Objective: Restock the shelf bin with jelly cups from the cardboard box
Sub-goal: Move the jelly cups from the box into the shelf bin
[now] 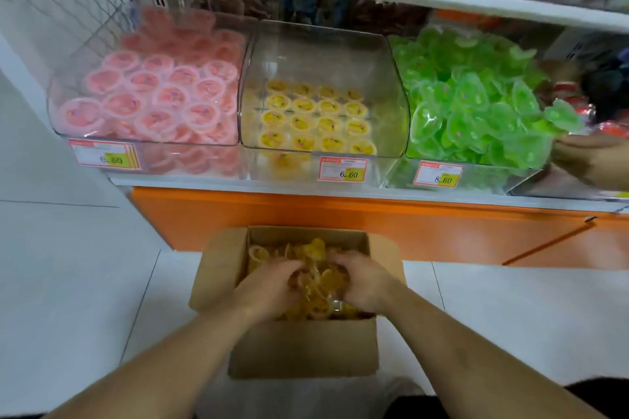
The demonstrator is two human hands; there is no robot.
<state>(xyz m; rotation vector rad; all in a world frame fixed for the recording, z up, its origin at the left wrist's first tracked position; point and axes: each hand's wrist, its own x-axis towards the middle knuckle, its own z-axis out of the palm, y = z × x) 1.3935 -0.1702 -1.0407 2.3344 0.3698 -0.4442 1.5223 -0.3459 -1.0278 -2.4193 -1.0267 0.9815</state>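
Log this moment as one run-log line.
stage: scooping | left hand: grips yellow jelly cups | right hand: grips same | source: cardboard box | target: middle bin, part full

- My left hand [272, 282] and right hand [366, 286] bury their fingertips among the yellow jelly cups [315, 286].
- Price tag [343, 168] small print is unreadable.
- Far-right goods [592, 112] blur, cut off.

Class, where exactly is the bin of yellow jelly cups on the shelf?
In the head view, the yellow bin sits mid-shelf, between the pink bin and green bin, above the cardboard box.
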